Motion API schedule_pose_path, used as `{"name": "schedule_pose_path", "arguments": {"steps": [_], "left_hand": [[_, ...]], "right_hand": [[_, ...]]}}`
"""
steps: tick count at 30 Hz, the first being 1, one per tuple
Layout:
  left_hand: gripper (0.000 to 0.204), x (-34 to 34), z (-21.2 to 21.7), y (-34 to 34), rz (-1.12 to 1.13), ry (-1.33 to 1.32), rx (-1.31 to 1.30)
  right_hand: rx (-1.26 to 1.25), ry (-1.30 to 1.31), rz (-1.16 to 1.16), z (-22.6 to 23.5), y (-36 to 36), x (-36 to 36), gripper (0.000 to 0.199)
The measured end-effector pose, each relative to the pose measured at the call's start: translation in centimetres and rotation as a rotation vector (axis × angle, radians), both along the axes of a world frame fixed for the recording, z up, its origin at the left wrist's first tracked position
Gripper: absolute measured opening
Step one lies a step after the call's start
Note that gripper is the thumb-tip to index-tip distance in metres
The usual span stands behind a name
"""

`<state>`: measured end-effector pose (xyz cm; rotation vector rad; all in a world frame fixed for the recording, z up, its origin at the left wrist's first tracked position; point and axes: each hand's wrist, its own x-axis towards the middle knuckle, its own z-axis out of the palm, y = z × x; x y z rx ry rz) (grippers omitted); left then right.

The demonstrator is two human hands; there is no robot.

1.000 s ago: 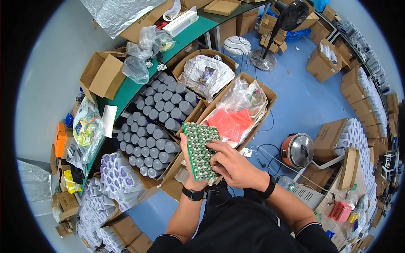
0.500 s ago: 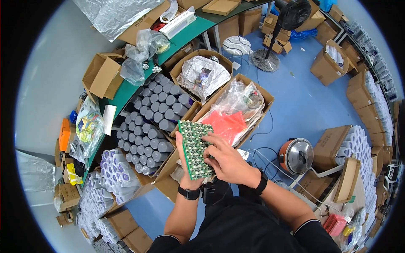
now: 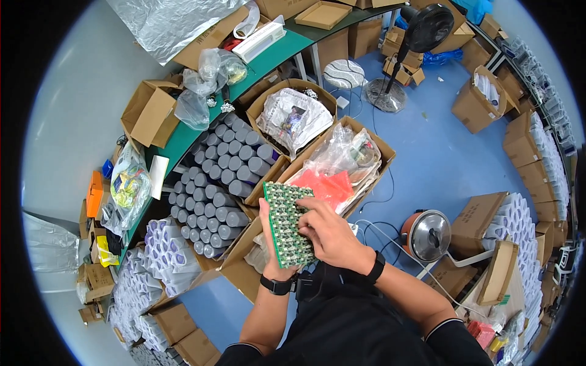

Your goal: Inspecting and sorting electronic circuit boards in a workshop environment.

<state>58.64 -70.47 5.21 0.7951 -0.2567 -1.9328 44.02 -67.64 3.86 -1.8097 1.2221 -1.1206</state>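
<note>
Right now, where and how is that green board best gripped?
Probably pinch the board by its free far edge, coming from beyond it: the flat face is crowded with small parts, the left hand holds its left and near sides, and the right hand covers part of its right.

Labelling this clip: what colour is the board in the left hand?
The board is green; the head view shows it.

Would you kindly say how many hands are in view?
2: the left hand at the left edge of the green circuit board, the right hand over its right side.
</note>
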Motion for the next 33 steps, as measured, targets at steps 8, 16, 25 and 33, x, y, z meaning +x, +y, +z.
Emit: {"name": "schedule_pose_path", "arguments": {"steps": [8,16,25,33], "left_hand": [[0.071,1.1,-0.8,-2.2,-0.050,-0.005,0.003],[0.072,2.0,-0.5,-3.0,-0.066,-0.018,0.007],[0.069,1.9,0.5,-3.7,-0.073,0.059,0.001],[0.075,2.7,-0.1,-3.7,-0.122,0.041,-0.031]], "right_hand": [[-0.057,0.046,-0.044,0.0,-2.6,0.9,0.021],[-0.005,-0.027,-0.149,0.2,-4.2,2.1,0.022],[-0.061,-0.010,-0.249,1.1,-5.6,2.4,0.018],[-0.075,-0.016,-0.259,0.6,-6.6,2.1,0.019]]}}
